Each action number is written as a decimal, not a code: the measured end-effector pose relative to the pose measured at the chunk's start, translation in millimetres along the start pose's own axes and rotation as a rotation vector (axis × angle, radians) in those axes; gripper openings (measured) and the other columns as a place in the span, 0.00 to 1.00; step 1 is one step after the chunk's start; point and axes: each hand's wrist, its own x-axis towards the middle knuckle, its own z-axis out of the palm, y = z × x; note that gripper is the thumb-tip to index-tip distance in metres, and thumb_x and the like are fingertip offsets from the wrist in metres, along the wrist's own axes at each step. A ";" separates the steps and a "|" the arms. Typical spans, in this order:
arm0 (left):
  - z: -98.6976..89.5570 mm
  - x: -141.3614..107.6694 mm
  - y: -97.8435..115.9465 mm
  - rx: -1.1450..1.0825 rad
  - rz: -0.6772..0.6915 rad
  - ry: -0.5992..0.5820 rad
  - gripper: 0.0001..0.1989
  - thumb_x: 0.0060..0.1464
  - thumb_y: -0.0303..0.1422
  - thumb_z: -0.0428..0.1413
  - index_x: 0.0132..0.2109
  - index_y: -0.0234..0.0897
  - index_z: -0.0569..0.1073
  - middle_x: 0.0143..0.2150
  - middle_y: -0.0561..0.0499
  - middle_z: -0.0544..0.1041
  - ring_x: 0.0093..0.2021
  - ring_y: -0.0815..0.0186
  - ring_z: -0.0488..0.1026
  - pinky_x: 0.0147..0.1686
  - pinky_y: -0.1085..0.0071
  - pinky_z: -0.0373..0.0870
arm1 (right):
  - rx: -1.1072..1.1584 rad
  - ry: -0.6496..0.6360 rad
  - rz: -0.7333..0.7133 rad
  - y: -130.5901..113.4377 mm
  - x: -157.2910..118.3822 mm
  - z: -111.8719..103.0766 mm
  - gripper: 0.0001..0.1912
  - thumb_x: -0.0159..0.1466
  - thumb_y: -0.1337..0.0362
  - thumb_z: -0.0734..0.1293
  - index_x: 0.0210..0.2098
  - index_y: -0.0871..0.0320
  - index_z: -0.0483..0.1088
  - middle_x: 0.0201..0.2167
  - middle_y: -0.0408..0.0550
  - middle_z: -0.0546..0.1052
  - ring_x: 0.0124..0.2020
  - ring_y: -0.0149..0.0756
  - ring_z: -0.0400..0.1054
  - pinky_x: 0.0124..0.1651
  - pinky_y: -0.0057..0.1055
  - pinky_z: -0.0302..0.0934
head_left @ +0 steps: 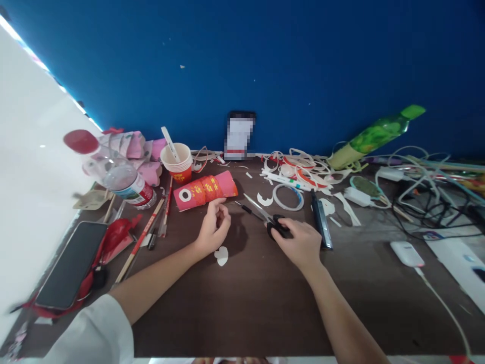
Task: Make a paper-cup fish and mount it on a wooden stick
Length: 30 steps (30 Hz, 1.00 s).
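Note:
My right hand (302,242) has its fingers on the black handles of a pair of scissors (264,214), whose blades point away to the upper left. My left hand (214,227) is loosely curled, a gap showing between thumb and fingers, and nothing is visible in it. Just beyond its fingertips lies a red paper roll (220,185) with yellow characters and a white-and-black eye. A small white paper cutout (222,256) rests on the table below the left hand. Beside the scissor blades is a thin black pen (248,209).
Tape roll (288,197), paper scraps (299,164) and a dark case (322,222) lie right of centre. Paper cups (181,172), a water bottle (132,187) and a phone (71,265) stand or lie left. Tangled cables (428,197) and a green bottle (375,136) occupy the right.

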 end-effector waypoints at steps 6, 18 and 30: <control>-8.8 1.8 6.4 0.151 0.014 0.030 0.05 0.57 0.28 0.47 0.37 0.37 0.67 0.28 0.55 0.64 0.26 0.72 0.60 0.28 0.74 0.59 | 0.203 -0.087 0.204 -2.3 1.3 -2.0 0.16 0.56 0.48 0.66 0.28 0.56 0.72 0.20 0.45 0.75 0.19 0.32 0.65 0.26 0.29 0.58; -37.6 13.0 63.1 0.926 -0.067 -0.820 0.26 0.39 0.42 0.65 0.44 0.34 0.69 0.45 0.45 0.67 0.44 0.56 0.67 0.39 0.66 0.66 | 0.239 -0.036 0.097 -8.3 0.3 2.2 0.16 0.56 0.49 0.67 0.27 0.56 0.73 0.19 0.45 0.74 0.18 0.32 0.63 0.25 0.29 0.57; -14.4 16.2 34.6 0.187 -0.233 -0.938 0.04 0.46 0.22 0.56 0.31 0.34 0.73 0.28 0.51 0.76 0.30 0.69 0.74 0.33 0.73 0.69 | 0.691 -0.168 0.385 -26.6 2.8 -8.9 0.17 0.53 0.49 0.70 0.25 0.57 0.69 0.20 0.44 0.73 0.19 0.30 0.64 0.23 0.27 0.56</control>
